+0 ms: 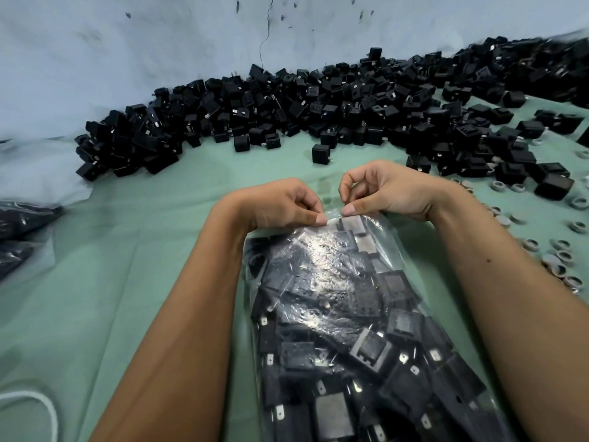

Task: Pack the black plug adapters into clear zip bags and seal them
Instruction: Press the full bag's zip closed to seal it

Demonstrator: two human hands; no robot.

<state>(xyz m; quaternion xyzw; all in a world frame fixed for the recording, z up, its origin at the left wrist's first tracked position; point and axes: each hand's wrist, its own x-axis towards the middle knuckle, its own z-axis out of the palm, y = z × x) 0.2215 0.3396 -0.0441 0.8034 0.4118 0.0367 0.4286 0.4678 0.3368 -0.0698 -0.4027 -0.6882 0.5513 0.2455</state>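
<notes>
no readable text, label, brand or number shows anywhere: not on the black plug adapters (287,110) at twelve o'clock, nor on the clear zip bag (350,314).

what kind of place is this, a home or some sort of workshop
Likely a small packing workshop: a long heap of black plug adapters lies on a green cloth, and both hands pinch the top of a full clear zip bag.

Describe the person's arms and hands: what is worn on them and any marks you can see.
Both forearms are bare as far as the frame shows: no sleeves, gloves, watch, rings or bracelets in view. The left hand and right hand have short, unpainted fingernails. The right forearm carries a small dark mole; the left forearm shows no markings.
</notes>
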